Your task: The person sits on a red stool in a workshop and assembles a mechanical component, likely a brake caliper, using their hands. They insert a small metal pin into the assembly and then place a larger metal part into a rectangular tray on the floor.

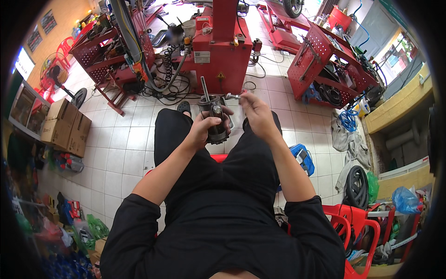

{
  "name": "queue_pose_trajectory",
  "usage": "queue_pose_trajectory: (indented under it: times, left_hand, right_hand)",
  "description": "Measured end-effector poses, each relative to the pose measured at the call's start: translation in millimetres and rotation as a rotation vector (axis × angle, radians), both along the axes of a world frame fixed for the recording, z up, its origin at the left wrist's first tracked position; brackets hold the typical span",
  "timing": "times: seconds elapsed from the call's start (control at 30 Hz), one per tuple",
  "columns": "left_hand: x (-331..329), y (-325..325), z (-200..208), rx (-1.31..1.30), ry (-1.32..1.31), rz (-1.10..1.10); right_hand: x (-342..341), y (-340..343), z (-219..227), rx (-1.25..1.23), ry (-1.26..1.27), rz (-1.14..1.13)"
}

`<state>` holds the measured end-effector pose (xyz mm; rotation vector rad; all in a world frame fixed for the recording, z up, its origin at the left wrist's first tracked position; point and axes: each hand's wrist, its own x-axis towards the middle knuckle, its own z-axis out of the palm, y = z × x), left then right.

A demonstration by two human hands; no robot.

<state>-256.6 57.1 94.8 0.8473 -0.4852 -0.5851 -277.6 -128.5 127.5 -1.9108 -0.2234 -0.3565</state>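
Observation:
My left hand point(202, 129) is wrapped round a dark metal cylinder point(216, 135) with a toothed lower rim, held over the gap between my knees. A thin bright rod point(204, 87) stands up out of its top, leaning slightly left. Just right of the cylinder's upper end, my right hand point(258, 114) pinches a small silver metal piece point(231, 96) between thumb and fingers. That piece points left toward the cylinder; whether the two touch I cannot tell. My fingers hide part of both things.
Ahead stands a red machine point(222, 56) with cables and a coiled hose at its foot. Red perforated racks flank it, left point(90, 56) and right point(304, 72). Cardboard boxes point(65, 125) are at left; a blue case point(303, 159) and red chair point(371, 232) at right.

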Motion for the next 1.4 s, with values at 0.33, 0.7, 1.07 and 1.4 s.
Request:
queue_pose_trajectory:
  times: [0.33, 0.7, 1.07, 1.4]
  left_hand:
    - [0, 0, -3, 0.036, -0.013, -0.007]
    - [1, -2, -4, 0.044, 0.061, 0.02]
    - [1, -1, -1, 0.065, 0.044, 0.027]
    - [2, -3, 0, 0.095, 0.03, 0.042]
  right_hand:
    - [0, -3, 2, -0.006, 0.047, 0.032]
    - [3, -7, -3, 0.007, 0.023, 0.008]
    - [-1, -3, 1, -0.018, 0.043, -0.012]
    - [2, -5, -3, 0.032, 0.006, -0.099]
